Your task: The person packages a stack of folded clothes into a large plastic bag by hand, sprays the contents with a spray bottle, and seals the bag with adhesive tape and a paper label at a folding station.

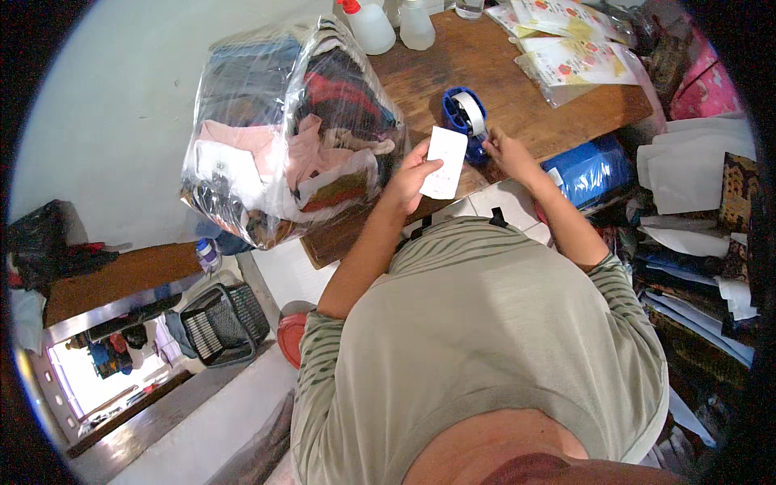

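Observation:
My left hand (409, 179) holds a small white paper slip (444, 163), thumb on its face and fingers behind it. Just right of the slip, a blue tape dispenser (453, 103) with a roll of tape stands near the edge of the wooden table. The fingers of my right hand (509, 155) are pinched together at the dispenser's near end; whatever is between them is too small to make out. Left of my left hand, a large clear plastic bag (279, 137) packed with folded clothes rests on the table.
Spray bottles (370, 28) stand at the table's (420, 81) back. Flat printed plastic packets (574, 61) lie at its far right. A blue plastic-wrapped bundle (594, 171) sits beside my right forearm, near stacked fabrics and papers (695, 250). A dark basket (222, 323) is at lower left.

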A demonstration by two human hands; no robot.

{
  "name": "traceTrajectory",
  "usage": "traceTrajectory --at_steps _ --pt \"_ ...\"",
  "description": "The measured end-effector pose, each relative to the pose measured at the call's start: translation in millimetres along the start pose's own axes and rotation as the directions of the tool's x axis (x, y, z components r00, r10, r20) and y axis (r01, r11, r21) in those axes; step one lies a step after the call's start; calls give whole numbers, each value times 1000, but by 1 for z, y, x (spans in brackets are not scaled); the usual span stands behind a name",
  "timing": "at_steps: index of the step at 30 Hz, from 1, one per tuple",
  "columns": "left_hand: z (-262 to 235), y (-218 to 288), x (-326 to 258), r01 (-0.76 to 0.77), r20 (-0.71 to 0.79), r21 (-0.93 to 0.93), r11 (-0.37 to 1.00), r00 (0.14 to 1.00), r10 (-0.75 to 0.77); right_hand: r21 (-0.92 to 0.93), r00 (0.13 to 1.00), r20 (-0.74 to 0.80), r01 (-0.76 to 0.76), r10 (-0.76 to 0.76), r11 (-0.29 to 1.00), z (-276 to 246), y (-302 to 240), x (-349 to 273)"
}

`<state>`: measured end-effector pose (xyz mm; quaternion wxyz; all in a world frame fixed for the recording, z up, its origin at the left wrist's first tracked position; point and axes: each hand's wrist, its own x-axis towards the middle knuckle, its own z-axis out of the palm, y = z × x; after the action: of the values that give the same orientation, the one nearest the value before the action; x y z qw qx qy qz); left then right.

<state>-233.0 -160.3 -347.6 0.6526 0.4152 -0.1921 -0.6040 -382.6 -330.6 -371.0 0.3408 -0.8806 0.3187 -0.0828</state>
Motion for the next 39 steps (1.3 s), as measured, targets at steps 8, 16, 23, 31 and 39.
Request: traceTrajectory --at_steps 8,16,23,31,39 --pt "-6 2 -2 -3 1 -7 1000 1000 3 670 996 56 -90 71 737 29 41 -32" --pt "14 21 -5 48 66 -19 999 997 -47 599 972 94 -228 215 767 35 49 -35" --pt "12 21 -11 12 155 126 992 987 -31 621 980 -31 -133 194 772 4 37 -29" --pt "34 38 -7 70 329 168 983 936 -123 722 997 46 10 -63 692 -48 -73 -32" --pt "25 32 -10 -9 282 267 964 957 -69 789 991 120 -63 -52 612 -51 -79 -37"
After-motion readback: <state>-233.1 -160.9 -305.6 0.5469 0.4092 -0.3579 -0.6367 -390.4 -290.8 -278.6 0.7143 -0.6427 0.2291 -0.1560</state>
